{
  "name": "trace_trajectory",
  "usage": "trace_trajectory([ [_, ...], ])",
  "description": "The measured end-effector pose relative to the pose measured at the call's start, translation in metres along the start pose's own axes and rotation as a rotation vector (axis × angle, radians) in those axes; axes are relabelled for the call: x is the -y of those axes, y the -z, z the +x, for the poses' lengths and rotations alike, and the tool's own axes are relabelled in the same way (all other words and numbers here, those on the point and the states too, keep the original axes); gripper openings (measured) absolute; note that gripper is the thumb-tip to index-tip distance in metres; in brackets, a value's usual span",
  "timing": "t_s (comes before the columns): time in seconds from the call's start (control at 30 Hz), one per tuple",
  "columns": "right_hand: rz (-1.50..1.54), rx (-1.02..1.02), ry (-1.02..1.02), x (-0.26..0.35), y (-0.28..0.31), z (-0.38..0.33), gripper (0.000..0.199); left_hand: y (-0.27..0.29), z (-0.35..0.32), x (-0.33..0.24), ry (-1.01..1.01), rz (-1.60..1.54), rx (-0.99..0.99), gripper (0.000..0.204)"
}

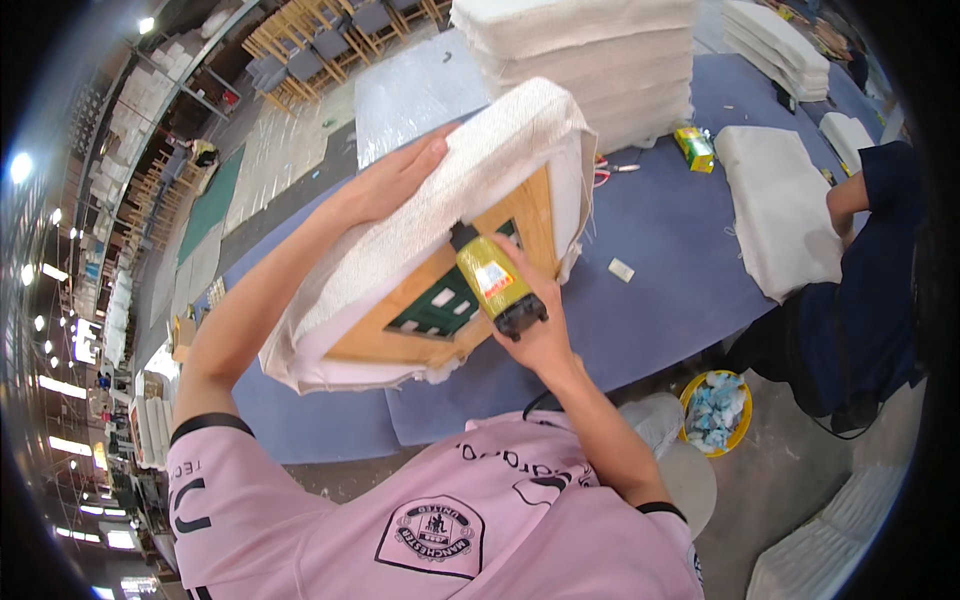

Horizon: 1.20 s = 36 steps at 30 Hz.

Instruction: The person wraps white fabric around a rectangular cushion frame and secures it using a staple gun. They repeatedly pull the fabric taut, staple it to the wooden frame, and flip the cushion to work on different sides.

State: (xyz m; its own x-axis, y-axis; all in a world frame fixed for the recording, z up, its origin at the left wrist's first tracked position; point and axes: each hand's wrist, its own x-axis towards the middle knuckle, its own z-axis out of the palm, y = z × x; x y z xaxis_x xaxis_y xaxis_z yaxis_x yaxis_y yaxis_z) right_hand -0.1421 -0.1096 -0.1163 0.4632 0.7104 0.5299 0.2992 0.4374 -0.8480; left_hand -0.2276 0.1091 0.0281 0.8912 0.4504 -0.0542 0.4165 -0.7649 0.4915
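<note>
A padded seat cushion (440, 210) in off-white woven fabric is tilted up over the blue-covered table. Its underside faces me, with a wooden frame (380, 335) and a dark green panel (440, 310) in the middle. My left hand (395, 180) holds the cushion by its upper fabric side, fingers close together along it. In my right hand (540, 325) is a yellow-green and black staple gun (492, 275), gripped with the fingers wrapped round it. Its black nose points at the frame's upper edge, near the folded fabric; whether it touches cannot be made out.
A tall stack of white cushions (590, 70) stands behind. Scissors (615, 170), a yellow-green box (693, 148) and a small white piece (621, 270) lie on the table (660, 240). At right, a person in dark clothes (860, 300) is beside another cushion (775, 205). A yellow bin (742, 430) holds scraps.
</note>
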Motion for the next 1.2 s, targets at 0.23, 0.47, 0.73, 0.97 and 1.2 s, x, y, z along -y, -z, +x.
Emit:
trace_trajectory([
  [0.23, -0.007, 0.012, 0.021, -0.003, 0.002, 0.007, 0.086, -0.034, -0.012, -0.032, 0.023, 0.419, -0.201, 0.057],
  [0.47, 0.198, -0.079, -0.277, -0.021, 0.013, -0.009, 0.050, -0.040, -0.018, -0.032, -0.140, 0.624, -0.273, 0.056],
  [0.73, 0.067, -0.074, -0.241, -0.002, 0.024, 0.011, 0.036, -0.038, -0.022, -0.033, -0.198, 0.596, -0.208, 0.076],
  [0.97, 0.101, -0.132, -0.138, -0.006, 0.017, 0.007, 0.038, -0.040, -0.022, -0.041, -0.172, 0.567, -0.190, 0.089],
  [1.2, 0.081, 0.006, -0.157, -0.003, 0.024, 0.005, 0.064, -0.044, -0.023, -0.044, -0.107, 0.584, -0.162, 0.105],
])
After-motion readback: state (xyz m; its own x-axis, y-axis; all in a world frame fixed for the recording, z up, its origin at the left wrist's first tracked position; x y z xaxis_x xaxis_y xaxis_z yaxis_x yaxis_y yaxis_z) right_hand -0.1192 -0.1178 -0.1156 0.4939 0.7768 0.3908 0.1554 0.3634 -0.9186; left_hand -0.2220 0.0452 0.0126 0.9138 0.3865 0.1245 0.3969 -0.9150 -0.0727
